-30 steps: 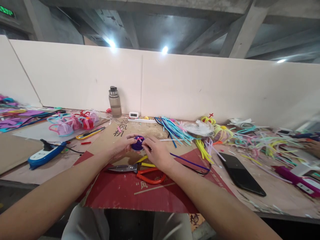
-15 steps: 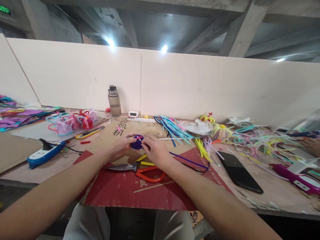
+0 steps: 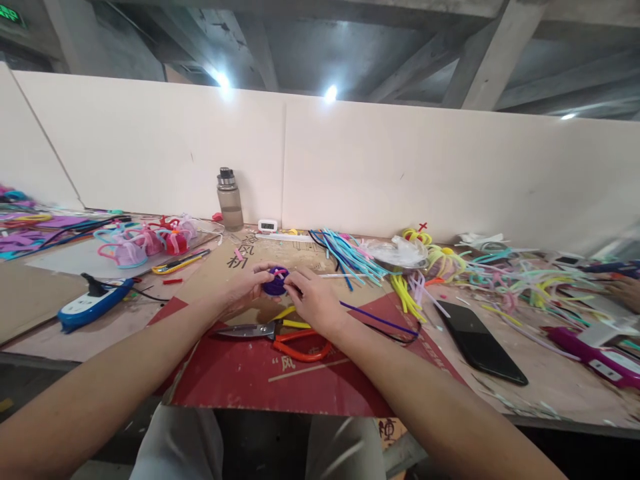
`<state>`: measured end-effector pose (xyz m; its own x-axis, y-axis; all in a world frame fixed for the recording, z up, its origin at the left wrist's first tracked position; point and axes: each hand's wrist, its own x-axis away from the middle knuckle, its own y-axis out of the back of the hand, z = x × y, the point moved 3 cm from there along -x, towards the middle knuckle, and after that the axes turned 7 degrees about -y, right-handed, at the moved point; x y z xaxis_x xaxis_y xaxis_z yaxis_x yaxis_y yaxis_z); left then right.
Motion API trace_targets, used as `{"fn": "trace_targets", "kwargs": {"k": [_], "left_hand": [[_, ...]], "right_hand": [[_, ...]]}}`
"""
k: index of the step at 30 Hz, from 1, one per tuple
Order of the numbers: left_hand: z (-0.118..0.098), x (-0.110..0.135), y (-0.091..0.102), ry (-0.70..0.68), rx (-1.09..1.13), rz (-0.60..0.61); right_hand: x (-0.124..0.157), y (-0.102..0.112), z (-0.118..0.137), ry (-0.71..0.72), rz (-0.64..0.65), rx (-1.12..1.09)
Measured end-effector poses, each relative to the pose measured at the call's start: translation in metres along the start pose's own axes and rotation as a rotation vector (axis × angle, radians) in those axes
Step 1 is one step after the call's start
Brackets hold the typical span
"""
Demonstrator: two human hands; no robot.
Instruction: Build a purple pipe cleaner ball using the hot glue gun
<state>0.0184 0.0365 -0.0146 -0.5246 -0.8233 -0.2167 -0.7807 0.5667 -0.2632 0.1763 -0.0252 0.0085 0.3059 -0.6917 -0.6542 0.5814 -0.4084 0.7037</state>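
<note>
A small purple pipe-cleaner ball (image 3: 275, 283) with a pink strand on top sits between both my hands, just above the cardboard sheet (image 3: 300, 380). My left hand (image 3: 243, 291) cups it from the left with curled fingers. My right hand (image 3: 313, 300) pinches at its right side. A long purple pipe cleaner (image 3: 380, 320) trails right from under my right hand. Scissors with orange handles (image 3: 280, 337) lie on the cardboard just in front of my hands, with yellow strands beside them.
A black phone (image 3: 480, 341) lies right of the cardboard. Loose blue, yellow and pastel pipe cleaners (image 3: 350, 257) spread behind and to the right. A bottle (image 3: 229, 200) stands by the white partition. A blue power strip (image 3: 93, 301) and pink crafted pieces (image 3: 135, 245) lie left. Another person's hand (image 3: 625, 290) shows at far right.
My hands stay on the purple ball with only small finger shifts. The view has tilted slightly.
</note>
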Motion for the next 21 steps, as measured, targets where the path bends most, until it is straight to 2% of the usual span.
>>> {"fn": "trace_targets", "kwargs": {"k": [21], "left_hand": [[-0.0053,0.0012,-0.0041,0.019,-0.014,0.016]], "right_hand": [[0.0003,-0.0034,-0.0050,-0.014,0.016,-0.014]]}}
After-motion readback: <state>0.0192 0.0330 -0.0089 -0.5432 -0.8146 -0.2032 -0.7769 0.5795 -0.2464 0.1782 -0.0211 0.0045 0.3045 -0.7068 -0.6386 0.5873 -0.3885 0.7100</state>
